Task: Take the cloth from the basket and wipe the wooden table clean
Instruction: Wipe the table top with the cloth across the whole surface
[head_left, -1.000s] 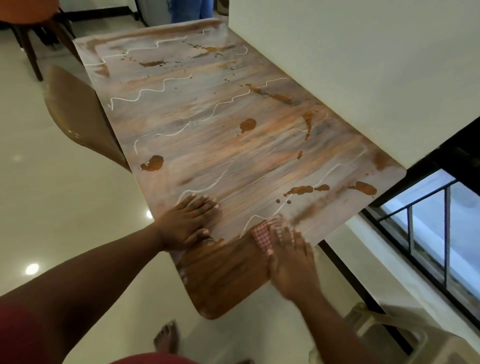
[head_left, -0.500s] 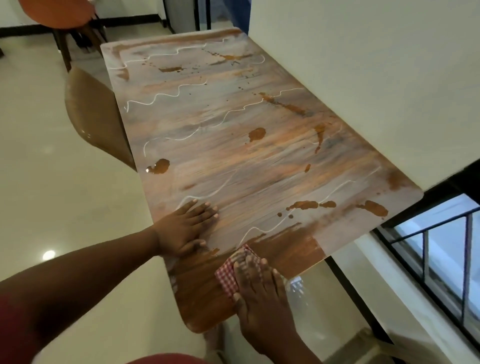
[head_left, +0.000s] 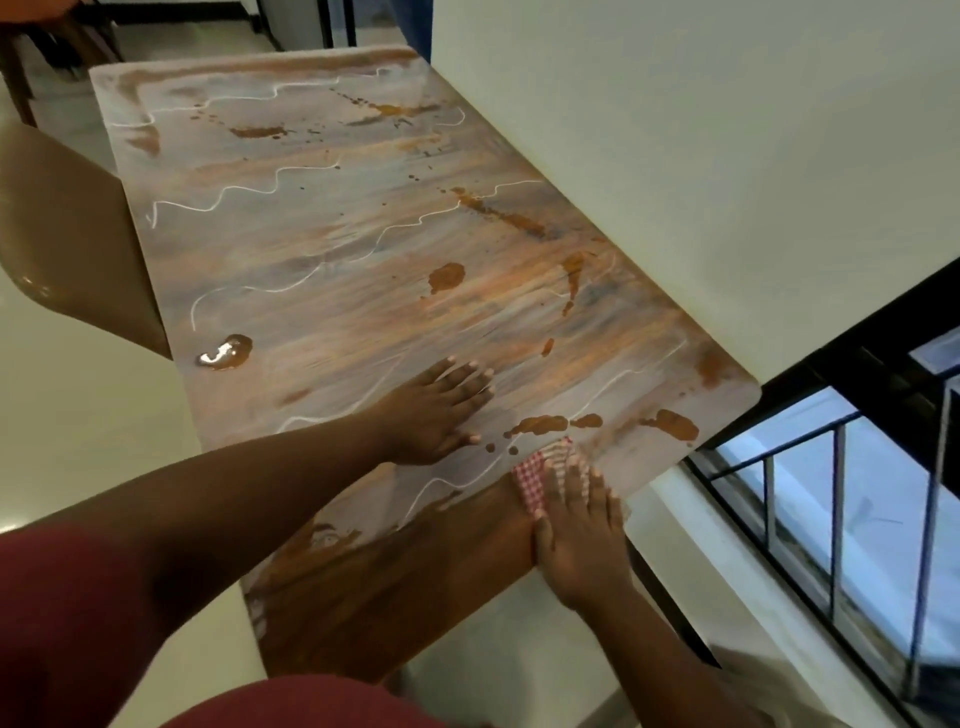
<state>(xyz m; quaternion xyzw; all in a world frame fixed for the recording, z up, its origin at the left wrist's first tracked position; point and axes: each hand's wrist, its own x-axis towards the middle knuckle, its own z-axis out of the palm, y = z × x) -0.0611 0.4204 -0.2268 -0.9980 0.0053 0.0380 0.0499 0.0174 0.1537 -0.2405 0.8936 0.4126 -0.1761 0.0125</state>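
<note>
Item: cloth (head_left: 540, 475), red-and-white checked, folded small. It lay flat on the tabletop (head_left: 337, 249) near the near right edge, just short of a row of brown blots (head_left: 545, 423). Most of it was hidden under the right hand (head_left: 576, 530); only the far and left margins showed.

Item: right hand. Its grip was flat and wide: fingers (head_left: 569, 475) laid straight over the cloth, pressing it down rather than curled round it. Judged reason: an even press spreads the load, so the whole pad wipes.

Item: left hand (head_left: 436, 410). Palm down, fingers straight and together, holding nothing, resting on bare tabletop to the left of the cloth and apart from it. Likely a brace for leaning over the work.

Item: tabletop, wooden, long, set against a pale wall (head_left: 675, 156). The near end appeared dark and wiped; the rest was hazy, with white wavy lines, brown smears and one wet glossy puddle (head_left: 226, 352) near the left edge. Most of the wiping appeared undone.

Item: brown chair (head_left: 67, 239), tucked at the left side.

Item: basket. Not identifiable in view.
</note>
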